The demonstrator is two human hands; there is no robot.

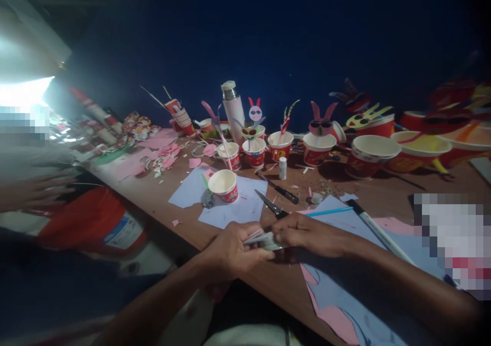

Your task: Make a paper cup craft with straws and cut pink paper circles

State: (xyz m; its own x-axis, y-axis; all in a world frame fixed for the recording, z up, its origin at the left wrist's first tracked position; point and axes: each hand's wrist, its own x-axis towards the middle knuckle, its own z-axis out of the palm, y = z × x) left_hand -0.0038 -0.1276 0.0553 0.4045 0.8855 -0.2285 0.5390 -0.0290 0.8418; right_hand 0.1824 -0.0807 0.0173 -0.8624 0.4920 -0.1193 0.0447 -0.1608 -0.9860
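My left hand [235, 251] grips a small, thin, pale bundle [261, 240], maybe paper strips or a clear packet; its kind is unclear. The fingers of my right hand [301, 232] close on the bundle's other end, above the table's front edge. Just beyond the right hand lies a pair of scissors [268, 202], blades pointing away, handles partly hidden by the hand. A red and white paper cup [226, 192] stands on bluish paper sheets [215, 215] ahead of my hands. Close to it are a black-handled tool [287, 193] and a small white bottle [283, 168].
Several paper cups [281, 146], many with cut-out animal faces, line the back beside a thermos [233, 113]. Pink scraps [164, 156] litter the left. A blue stick [330, 212] and marker [379, 231] lie right. Another person's hand [38, 185] appears left, near an orange-red container [92, 218].
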